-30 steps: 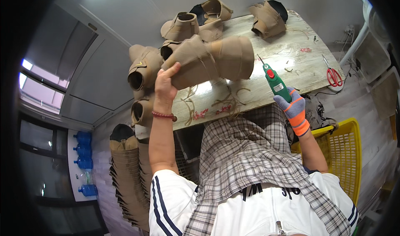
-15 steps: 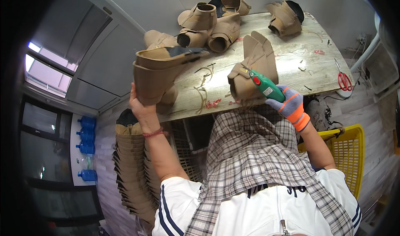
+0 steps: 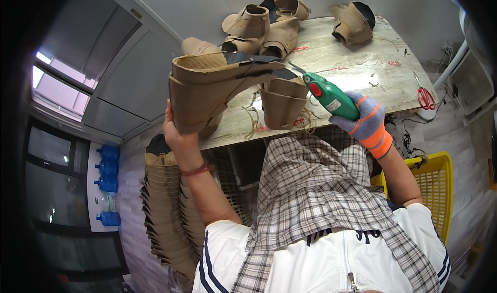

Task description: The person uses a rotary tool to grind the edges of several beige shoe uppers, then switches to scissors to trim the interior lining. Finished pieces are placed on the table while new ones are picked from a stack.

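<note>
The held tan shoe upper (image 3: 198, 99) hides part of the left hand (image 3: 182, 142) — and some of the tabletop (image 3: 385, 83). Label print on the green handheld tool (image 3: 339, 100) is too small to read — the right forearm (image 3: 399, 176) partly covers the yellow basket (image 3: 446, 194).

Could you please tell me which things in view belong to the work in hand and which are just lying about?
In use:
tan shoe upper, in the left hand
green power tool, in the gloved right hand

Apparently just lying about:
red-handled scissors
yellow basket
blue water bottles
</note>
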Demonstrator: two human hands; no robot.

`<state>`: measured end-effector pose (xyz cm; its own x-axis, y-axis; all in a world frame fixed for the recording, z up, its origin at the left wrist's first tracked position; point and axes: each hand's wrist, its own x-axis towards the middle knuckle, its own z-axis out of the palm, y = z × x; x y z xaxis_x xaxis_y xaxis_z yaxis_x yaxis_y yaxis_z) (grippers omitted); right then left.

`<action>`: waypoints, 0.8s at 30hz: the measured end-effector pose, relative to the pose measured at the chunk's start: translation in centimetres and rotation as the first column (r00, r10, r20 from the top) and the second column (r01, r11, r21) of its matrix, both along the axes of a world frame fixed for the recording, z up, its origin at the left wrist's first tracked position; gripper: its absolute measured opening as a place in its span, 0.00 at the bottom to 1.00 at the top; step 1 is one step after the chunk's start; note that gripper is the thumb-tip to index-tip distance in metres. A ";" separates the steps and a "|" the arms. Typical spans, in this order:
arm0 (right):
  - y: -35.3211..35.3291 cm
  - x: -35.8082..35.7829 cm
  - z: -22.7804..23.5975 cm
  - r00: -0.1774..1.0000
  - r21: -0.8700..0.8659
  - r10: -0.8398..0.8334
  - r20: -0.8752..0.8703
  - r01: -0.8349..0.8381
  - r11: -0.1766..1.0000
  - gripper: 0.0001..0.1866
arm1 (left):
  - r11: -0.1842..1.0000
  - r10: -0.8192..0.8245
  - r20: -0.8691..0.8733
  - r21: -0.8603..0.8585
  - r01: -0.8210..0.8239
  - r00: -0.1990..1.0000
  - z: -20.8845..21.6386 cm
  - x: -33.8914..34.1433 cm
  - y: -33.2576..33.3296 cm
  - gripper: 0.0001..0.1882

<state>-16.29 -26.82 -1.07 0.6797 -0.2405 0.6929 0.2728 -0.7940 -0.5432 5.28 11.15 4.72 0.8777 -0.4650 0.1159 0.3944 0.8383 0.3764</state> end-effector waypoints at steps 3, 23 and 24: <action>0.0 -0.6 1.4 0.999 -0.059 -0.049 0.015 0.050 0.997 0.28 | 1.000 -0.001 -0.009 0.006 0.001 1.000 1.4 -1.3 -1.1 0.15; -0.6 -3.3 1.0 0.989 -0.163 -0.041 0.141 0.064 0.985 0.29 | 0.972 -0.225 -0.022 0.061 0.226 0.974 3.8 -1.9 -6.9 0.15; -0.7 -3.5 1.1 0.988 -0.157 -0.040 0.148 0.063 0.985 0.29 | 0.970 -0.232 -0.035 0.065 0.234 0.972 3.6 -1.4 -7.4 0.15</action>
<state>-19.74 -27.51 0.05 0.5597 -0.1497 0.8151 0.2953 -0.8830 -0.3649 3.84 3.71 8.29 0.7463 -0.6633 0.0545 0.5870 0.6946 0.4159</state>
